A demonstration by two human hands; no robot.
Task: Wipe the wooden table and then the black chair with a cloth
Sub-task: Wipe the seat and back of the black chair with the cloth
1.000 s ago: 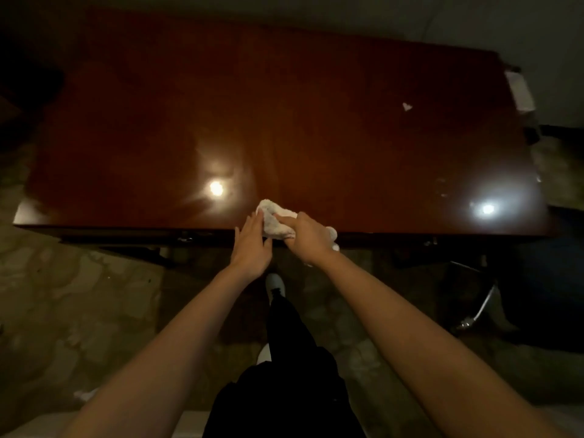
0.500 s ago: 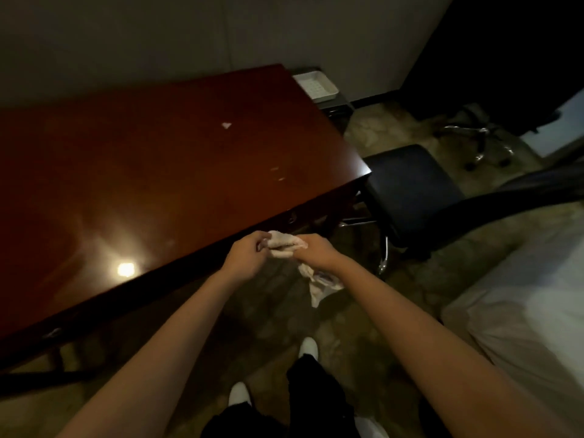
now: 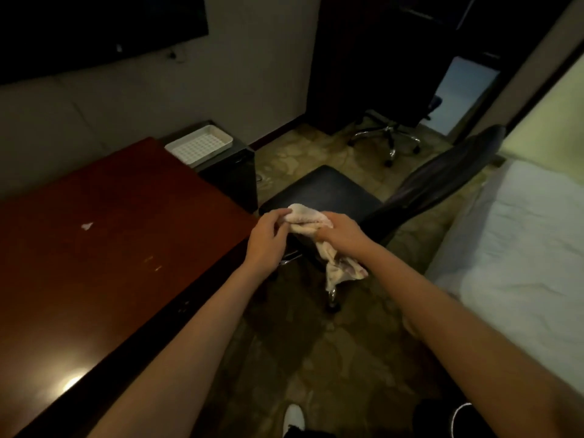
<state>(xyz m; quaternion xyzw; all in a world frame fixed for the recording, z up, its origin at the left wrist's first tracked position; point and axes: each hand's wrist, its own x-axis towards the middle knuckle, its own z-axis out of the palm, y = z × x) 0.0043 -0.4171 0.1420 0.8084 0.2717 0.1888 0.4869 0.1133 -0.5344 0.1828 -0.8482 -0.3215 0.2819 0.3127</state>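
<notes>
Whereas the view one second ago looked straight down on the wooden table (image 3: 104, 248), it has since swung right, so that the table now fills only the left side and the black chair (image 3: 322, 188) sits near centre. Its seat lies just beyond the table's right end, with the backrest leaning away toward the bed (image 3: 512, 241) at the right. This shift suggests that the table stage is being left and the chair stage is about to begin, although a pale fleck (image 3: 87, 226) remains on the tabletop and may call for a return pass.

Both hands have come off the table's near edge and are now held in the air in front of the chair seat. Between them is the cloth (image 3: 308, 218), bunched at the top, with one loose end hanging below. The right hand (image 3: 343, 233) grips the bunched part, fingers curled round it. The left hand (image 3: 265, 238) pinches the cloth's left end between thumb and fingertips. The cloth touches neither table nor chair; the hands appear to be refolding it before the first stroke on the seat.

A white tray (image 3: 199, 145) rests on a dark cabinet (image 3: 234, 178) beyond the table.
</notes>
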